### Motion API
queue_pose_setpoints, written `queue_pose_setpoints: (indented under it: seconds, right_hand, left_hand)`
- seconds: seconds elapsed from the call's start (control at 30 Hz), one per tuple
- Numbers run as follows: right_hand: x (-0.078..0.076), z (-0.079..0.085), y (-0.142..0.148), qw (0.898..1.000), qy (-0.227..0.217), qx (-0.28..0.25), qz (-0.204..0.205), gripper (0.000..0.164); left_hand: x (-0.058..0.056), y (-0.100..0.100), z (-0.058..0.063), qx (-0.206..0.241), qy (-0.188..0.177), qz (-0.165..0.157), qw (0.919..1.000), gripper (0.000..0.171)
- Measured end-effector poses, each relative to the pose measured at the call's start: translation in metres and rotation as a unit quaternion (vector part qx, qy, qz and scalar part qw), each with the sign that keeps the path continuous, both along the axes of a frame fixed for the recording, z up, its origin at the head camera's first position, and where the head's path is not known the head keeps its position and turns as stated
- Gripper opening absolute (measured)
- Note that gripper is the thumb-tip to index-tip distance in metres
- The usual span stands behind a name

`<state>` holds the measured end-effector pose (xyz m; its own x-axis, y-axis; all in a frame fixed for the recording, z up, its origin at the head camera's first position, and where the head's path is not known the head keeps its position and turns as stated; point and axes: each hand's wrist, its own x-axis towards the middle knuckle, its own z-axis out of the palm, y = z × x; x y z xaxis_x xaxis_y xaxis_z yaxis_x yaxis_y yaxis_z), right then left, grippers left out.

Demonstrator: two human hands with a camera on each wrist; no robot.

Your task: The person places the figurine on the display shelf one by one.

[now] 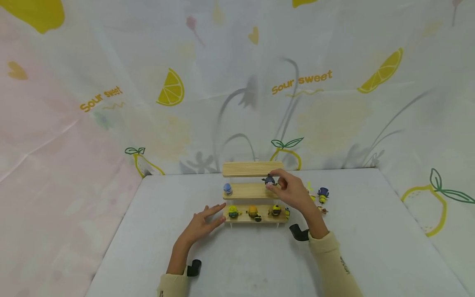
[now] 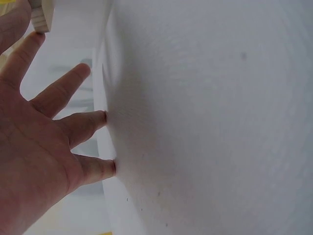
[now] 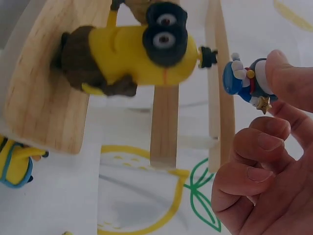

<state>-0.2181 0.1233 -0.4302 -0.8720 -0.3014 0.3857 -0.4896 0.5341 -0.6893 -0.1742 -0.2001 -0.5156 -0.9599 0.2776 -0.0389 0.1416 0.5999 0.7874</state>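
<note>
A small blue figurine (image 1: 269,180) with a white face is pinched between the thumb and fingers of my right hand (image 1: 293,192), over the right part of the middle shelf. In the right wrist view the figurine (image 3: 244,78) shows a gold star and a blue base. My left hand (image 1: 200,226) has its fingers spread at the left end of the wooden three-tier rack (image 1: 243,220); in the left wrist view a fingertip meets the wood end (image 2: 43,17). A light-blue figurine (image 1: 227,189) stands on the middle shelf's left.
On the bottom shelf are a yellow-green figurine (image 1: 233,211), an orange one (image 1: 253,211) and a goggled yellow one (image 1: 276,210). Right of the rack, several figurines are on the white table (image 1: 156,247), including a purple-hatted one (image 1: 323,194). Behind hangs a lemon-print cloth (image 1: 230,82).
</note>
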Motion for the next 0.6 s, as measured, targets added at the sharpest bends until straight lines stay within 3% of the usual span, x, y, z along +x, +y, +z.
queue_pose_setpoints:
  seconds: [0.6]
  right_hand:
    - [-0.003, 0.001, -0.025, 0.999, -0.049, 0.002, 0.017, 0.032]
  left_hand:
    - [0.0, 0.0, 0.0, 0.018, 0.008, -0.002, 0.9998, 0.051]
